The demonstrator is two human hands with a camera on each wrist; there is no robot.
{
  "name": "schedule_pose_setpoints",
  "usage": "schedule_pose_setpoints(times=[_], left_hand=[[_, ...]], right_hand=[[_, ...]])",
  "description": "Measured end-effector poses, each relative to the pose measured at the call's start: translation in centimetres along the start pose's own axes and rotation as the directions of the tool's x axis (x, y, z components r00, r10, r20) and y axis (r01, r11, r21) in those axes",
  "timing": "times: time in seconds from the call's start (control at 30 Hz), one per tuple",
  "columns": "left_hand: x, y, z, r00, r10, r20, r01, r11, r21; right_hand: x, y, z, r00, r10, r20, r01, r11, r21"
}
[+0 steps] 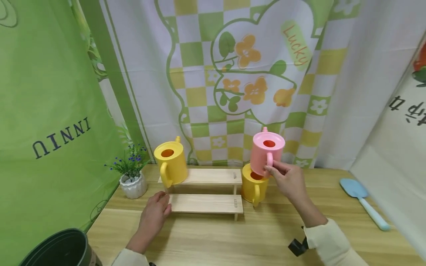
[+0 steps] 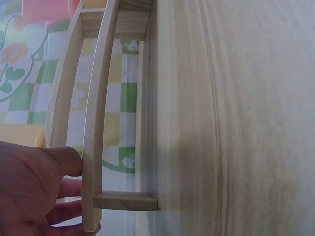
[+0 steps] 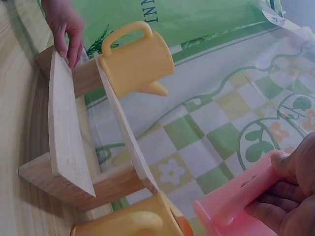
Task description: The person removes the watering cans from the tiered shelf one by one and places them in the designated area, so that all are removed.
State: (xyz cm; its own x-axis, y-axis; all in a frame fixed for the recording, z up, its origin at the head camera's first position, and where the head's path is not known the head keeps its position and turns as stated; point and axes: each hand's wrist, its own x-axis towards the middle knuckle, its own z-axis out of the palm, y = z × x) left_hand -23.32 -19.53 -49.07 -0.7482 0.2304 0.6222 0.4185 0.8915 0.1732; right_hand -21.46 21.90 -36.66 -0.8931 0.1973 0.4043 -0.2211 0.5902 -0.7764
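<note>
The wooden tabletop (image 1: 206, 240) spreads out before the person, and at twelve o'clock on it stands a two-tier wooden stand (image 1: 206, 203). One yellow watering can (image 1: 176, 164) sits on the upper tier's end at eleven o'clock; a second yellow can (image 1: 247, 188) stands on the tabletop at one, just beside the stand's other end. The pink watering can (image 1: 257, 157) is held in the air, also at one o'clock, roughly upright, its base near the second can's top; from the right wrist a narrow gap shows between them.

At half past ten the left hand (image 1: 156, 208) grips the lower board's end, thumb and fingers on opposite faces. At half past one the right hand (image 1: 289, 181) has its thumb and fingers clamped on the pink handle (image 1: 269, 159).

With the weight hanging off one side, I'd pinch that handle firmly, hold the can level and give the yellow rim below more clearance. A steady left hand should stop the stand sliding.
</note>
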Motion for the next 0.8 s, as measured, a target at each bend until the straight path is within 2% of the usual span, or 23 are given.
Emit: schedule_pose_setpoints(times=[0.4,0.8], left_hand=[[-0.1,0.0,0.1,0.997,0.048,-0.059,-0.047,0.999,0.021],[0.0,0.1,0.2,0.993,0.076,-0.086,-0.074,0.997,0.029]], right_hand=[[-1.1,2.1,-2.9,0.995,0.092,-0.049,-0.093,0.996,-0.016],[-1.8,4.0,-4.0,0.992,0.092,-0.089,-0.093,0.995,-0.018]])
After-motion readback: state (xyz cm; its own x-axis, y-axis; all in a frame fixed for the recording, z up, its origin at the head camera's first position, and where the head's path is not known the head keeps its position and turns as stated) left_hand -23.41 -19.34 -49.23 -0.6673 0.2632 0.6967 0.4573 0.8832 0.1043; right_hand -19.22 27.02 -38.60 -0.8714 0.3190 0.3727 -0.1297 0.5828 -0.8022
